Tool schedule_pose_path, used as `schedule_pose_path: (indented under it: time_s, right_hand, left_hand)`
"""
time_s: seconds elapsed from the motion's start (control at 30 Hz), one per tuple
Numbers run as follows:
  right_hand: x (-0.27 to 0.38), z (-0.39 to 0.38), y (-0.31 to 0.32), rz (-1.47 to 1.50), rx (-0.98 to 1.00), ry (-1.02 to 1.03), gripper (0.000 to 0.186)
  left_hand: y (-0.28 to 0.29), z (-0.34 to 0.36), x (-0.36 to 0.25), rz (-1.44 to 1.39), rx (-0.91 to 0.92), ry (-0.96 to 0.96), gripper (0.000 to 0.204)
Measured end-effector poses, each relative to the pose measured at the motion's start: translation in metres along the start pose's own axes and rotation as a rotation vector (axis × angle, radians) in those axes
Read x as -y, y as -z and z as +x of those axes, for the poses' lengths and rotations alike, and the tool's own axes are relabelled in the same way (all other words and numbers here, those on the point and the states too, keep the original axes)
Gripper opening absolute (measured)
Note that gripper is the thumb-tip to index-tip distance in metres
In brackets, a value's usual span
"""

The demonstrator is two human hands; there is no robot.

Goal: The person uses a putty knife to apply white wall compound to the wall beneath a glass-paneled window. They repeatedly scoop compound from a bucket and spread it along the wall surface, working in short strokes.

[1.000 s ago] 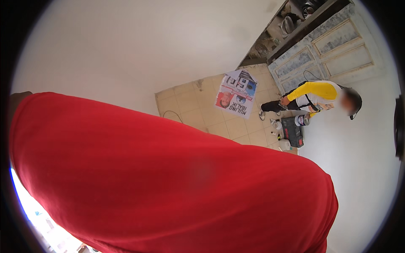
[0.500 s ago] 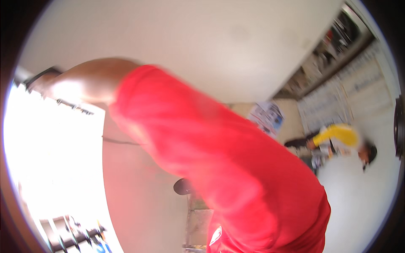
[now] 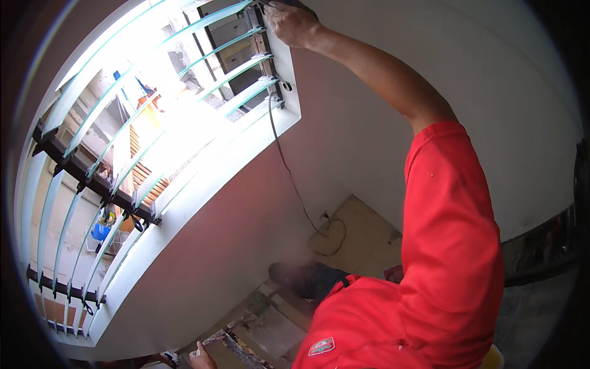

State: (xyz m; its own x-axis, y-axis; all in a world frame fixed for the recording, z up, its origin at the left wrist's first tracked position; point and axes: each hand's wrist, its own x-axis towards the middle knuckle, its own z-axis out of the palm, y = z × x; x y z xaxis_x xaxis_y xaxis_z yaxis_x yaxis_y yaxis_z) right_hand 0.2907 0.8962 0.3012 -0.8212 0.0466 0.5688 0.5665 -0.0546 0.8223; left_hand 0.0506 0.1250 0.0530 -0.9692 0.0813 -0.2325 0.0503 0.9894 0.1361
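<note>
Head view: my right hand [image 3: 292,26] is up at twelve o'clock, bent against a dark, flat piece [image 3: 302,6] cut off by the top edge; I can't tell whether it is clamped on this or merely resting. Just beside it is the dark metal slat holder [image 3: 261,44] of the glass-louvre window [image 3: 249,98], which spans eight to twelve; that high corner is likely why my red-sleeved arm is stretched so long. The slats lie tilted, supported by holders. A thin grey cable [image 3: 286,163] hangs from near the window's corner, slack enough to loop on the tan floor [image 3: 365,227] at five. What I take for my left hand [image 3: 201,358] shows at seven, its grip unclear.
</note>
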Motion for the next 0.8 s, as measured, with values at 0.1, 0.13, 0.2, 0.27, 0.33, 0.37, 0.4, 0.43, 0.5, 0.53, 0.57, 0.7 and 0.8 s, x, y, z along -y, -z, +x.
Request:
schedule_pose_path:
  time_s: [0.1, 0.13, 0.2, 0.27, 0.33, 0.37, 0.4, 0.43, 0.5, 0.53, 0.57, 0.7, 0.8]
  right_hand:
    - [0.017, -0.026, 0.025, 0.463, 0.518, 0.582, 0.040]
    - [0.013, -0.030, 0.027, 0.481, 0.479, 0.529, 0.039]
    - [-0.019, -0.012, 0.014, 0.449, 0.251, 0.429, 0.038]
    - [-0.043, 0.012, 0.000, 0.411, 0.055, 0.175, 0.039]
    - [-0.043, 0.018, 0.000, 0.376, 0.033, 0.091, 0.040]
    - [-0.036, 0.012, 0.005, 0.356, 0.080, 0.112, 0.040]
    - [-0.030, 0.011, 0.009, 0.380, 0.177, 0.180, 0.041]
    - [-0.030, 0.006, 0.015, 0.251, 0.103, 0.203, 0.040]
    - [-0.040, 0.010, 0.022, 0.317, 0.147, 0.270, 0.041]
    - [-0.055, 0.017, 0.023, 0.388, 0.220, 0.331, 0.041]
    - [-0.070, 0.029, 0.023, 0.296, 0.282, 0.249, 0.039]
    - [-0.135, 0.076, 0.023, 0.394, 0.238, 0.039, 0.048]
    - [-0.139, 0.074, 0.040, 0.660, 0.299, -0.099, 0.047]
  left_hand:
    - [0.008, -0.008, 0.002, 0.018, 0.036, 0.035, 0.082]
    - [0.009, -0.007, 0.001, 0.012, 0.043, 0.065, 0.082]
    - [0.008, -0.002, -0.006, -0.008, 0.055, 0.111, 0.081]
    - [0.005, 0.003, -0.014, -0.040, 0.050, 0.166, 0.080]
    - [0.004, 0.004, -0.011, -0.060, 0.052, 0.169, 0.079]
    - [0.002, 0.006, -0.009, -0.069, 0.043, 0.171, 0.079]
    - [0.000, 0.008, -0.006, -0.077, 0.037, 0.173, 0.078]
    - [-0.002, 0.009, -0.003, -0.090, 0.032, 0.176, 0.078]
    - [-0.006, 0.013, 0.003, -0.088, 0.016, 0.157, 0.077]
    - [-0.008, 0.016, 0.004, -0.080, 0.004, 0.144, 0.076]
    - [-0.009, 0.017, 0.005, -0.091, -0.008, 0.157, 0.076]
    - [-0.011, 0.021, 0.004, -0.093, -0.011, 0.189, 0.076]
    - [-0.007, 0.018, 0.002, -0.047, -0.024, 0.204, 0.075]
